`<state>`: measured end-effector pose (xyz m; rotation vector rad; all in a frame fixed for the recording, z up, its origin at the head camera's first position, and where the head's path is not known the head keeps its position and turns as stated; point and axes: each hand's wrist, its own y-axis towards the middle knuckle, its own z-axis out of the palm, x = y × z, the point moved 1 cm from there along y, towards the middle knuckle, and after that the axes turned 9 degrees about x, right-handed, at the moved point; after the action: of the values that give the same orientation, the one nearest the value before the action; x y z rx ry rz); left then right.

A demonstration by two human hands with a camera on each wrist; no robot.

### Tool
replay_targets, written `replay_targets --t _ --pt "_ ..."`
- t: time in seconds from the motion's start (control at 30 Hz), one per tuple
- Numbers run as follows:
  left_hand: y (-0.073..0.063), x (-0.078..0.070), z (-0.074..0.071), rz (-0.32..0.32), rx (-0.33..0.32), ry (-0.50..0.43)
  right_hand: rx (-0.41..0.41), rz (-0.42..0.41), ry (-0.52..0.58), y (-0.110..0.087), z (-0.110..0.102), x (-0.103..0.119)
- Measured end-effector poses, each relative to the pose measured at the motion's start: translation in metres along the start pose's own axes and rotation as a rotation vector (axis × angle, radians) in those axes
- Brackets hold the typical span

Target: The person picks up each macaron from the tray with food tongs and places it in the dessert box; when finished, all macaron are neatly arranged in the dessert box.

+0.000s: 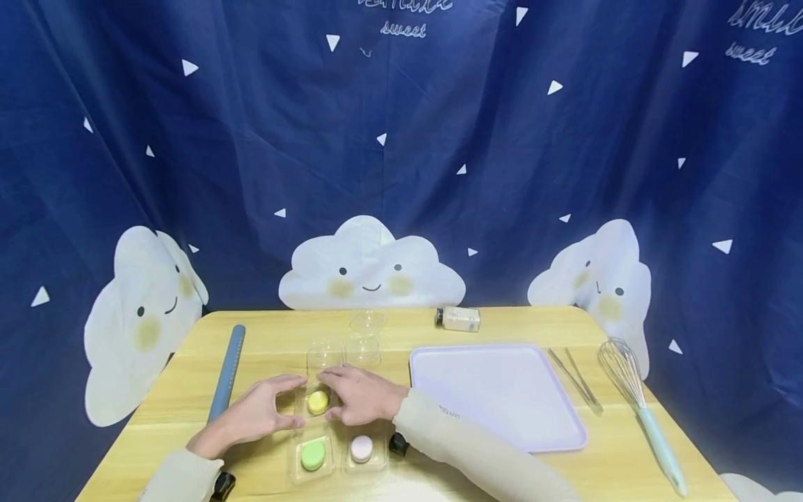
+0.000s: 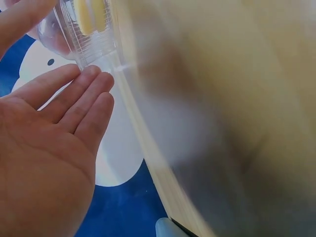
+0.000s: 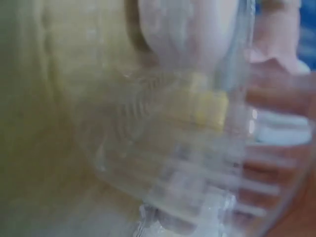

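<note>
A yellow macaron (image 1: 318, 402) sits in a clear plastic box (image 1: 311, 414), between my two hands. My left hand (image 1: 254, 411) is at the box's left side, thumb and fingers spread apart; in the left wrist view its straight fingertips (image 2: 94, 74) meet the box's edge. On the other side, my right hand (image 1: 362, 396) reaches over with index finger and thumb apart, near the box's right edge. Nearer to me, a green macaron (image 1: 313, 455) and a pale pink macaron (image 1: 361, 449) lie in similar clear trays. The right wrist view is blurred by clear plastic close up.
Clear plastic pieces (image 1: 362, 348) stand behind the hands. A lilac tray (image 1: 495, 390) lies to the right, with metal tongs (image 1: 577, 383) and a whisk (image 1: 652, 439) beyond it. A small black-capped bottle (image 1: 461, 319) lies at the back; a blue strip (image 1: 227, 373) is left.
</note>
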<state>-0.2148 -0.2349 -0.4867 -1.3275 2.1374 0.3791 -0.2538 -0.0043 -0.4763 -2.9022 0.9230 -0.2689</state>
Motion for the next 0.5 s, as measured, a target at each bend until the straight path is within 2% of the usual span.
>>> replay_targets --t 0.27,0.5 --pt "0.005 0.000 0.003 0.002 0.001 0.023 0.000 -0.062 -0.048 0.002 -0.006 -0.002" --pt "0.006 0.000 0.002 -0.011 0.017 0.010 0.025 -0.064 -0.062 0.003 -0.011 -0.001"
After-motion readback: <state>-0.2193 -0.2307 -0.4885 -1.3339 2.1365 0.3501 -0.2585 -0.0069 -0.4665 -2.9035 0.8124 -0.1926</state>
